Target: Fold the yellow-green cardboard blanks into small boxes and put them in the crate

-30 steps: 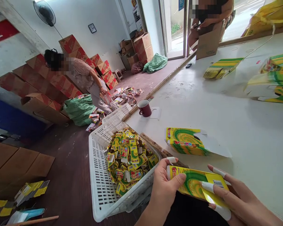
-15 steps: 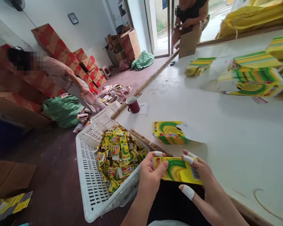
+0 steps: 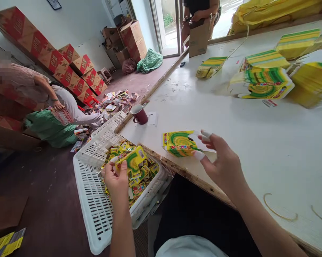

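My left hand (image 3: 117,180) is over the white plastic basket (image 3: 92,200), its thumb and fingers closed on a yellow-green folded carton (image 3: 134,159) with a barcode at one end. Beneath it, several similar small cartons (image 3: 138,189) fill the basket. On the white table, my right hand (image 3: 222,157) has thumb and fingers apart, with white tape round the fingertips. It is at the right end of a small stack of flat yellow-green cartons (image 3: 180,142), near the white flaps; whether it touches them I cannot tell.
A maroon mug (image 3: 139,115) stands at the table's left corner. More carton stacks (image 3: 267,84) lie at the table's far right. A person bends over a green sack (image 3: 50,128) at left; another sits behind a cardboard box (image 3: 198,41). Rubber bands (image 3: 280,210) lie near the front edge.
Both hands held the carton over my lap. My left hand has carried it left over the basket; my right hand has let go and moved up to the small stack.
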Motion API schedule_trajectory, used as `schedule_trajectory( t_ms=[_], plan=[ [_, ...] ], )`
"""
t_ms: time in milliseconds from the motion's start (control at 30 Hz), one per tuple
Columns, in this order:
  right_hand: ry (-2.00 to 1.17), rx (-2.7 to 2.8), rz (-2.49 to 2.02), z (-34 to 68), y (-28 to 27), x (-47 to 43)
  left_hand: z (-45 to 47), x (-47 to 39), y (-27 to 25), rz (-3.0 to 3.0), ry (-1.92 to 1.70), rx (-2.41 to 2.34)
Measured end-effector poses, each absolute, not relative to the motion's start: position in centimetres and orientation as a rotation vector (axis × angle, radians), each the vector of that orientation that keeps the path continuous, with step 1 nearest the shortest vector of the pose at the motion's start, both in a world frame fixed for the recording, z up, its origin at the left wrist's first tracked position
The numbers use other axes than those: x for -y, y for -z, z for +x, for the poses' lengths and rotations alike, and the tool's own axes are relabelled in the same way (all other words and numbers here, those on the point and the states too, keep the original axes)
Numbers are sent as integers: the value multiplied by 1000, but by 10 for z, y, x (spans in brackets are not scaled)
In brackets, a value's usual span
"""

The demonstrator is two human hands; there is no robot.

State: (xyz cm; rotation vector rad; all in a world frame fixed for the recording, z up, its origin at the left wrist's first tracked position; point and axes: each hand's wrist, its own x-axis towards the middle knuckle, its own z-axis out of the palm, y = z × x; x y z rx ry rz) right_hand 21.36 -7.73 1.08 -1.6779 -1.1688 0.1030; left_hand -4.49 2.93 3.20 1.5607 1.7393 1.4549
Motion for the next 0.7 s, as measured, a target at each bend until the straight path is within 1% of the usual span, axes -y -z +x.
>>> schedule_trajectory(
  t_ms=[33,100,200,300,400,467,533,600,700],
  plan=[
    [-41,1214,-1732,218,-10,69,-54,-34,-29,1613,-1439,-1852],
    [32,1310,-1810,224,-5,56,-64,-36,-21,1692,-1381,-1929],
    [100,1378,-1823,227,4,48,-58,-20,-11,1636,-1302,-1761],
    [96,1365,-1822,230,3,49,-35,0,-8,1446,-1117,-1504],
    [-64,1231,-1900,231,-10,56,-11,16,-10,1332,-1043,-1296],
    [-179,1107,-1868,225,-20,67,2,25,-12,1267,-968,-1098],
    [-313,1101,-1764,212,-24,81,15,32,-15,1115,-904,-883],
    [-491,1218,-1616,197,-19,94,27,37,-18,898,-862,-745],
    [-740,1280,-1439,180,-4,109,40,42,-23,758,-929,-757]
  ],
)
